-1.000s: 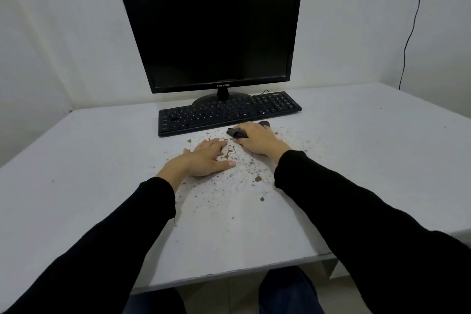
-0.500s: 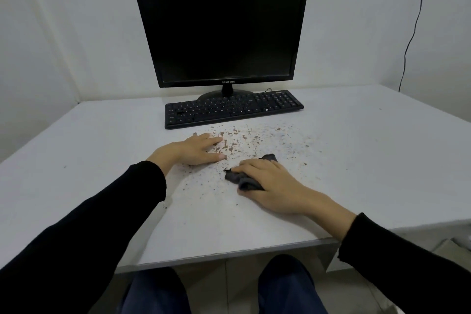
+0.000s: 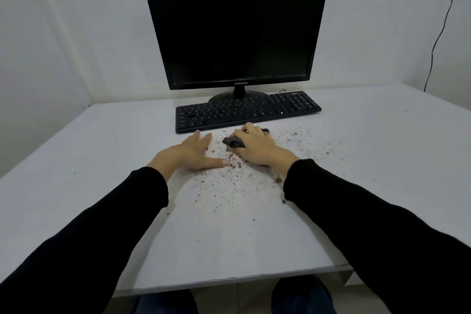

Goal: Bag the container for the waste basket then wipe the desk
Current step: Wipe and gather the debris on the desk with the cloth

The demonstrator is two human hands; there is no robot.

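Crumb-strewn desk (image 3: 102, 186) — right hand (image 3: 257, 148) fingers (image 3: 246, 131) pressing dark cloth (image 3: 233, 142)

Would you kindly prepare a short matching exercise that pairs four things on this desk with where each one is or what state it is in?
Things:
1. left hand
2. dark cloth
3. keyboard
4. monitor

States:
A. screen dark, standing behind the rest
B. flat on the desk, palm down, holding nothing
C. bunched under the right hand
D. lying in front of the monitor's stand

Pairs: 1-B, 2-C, 3-D, 4-A
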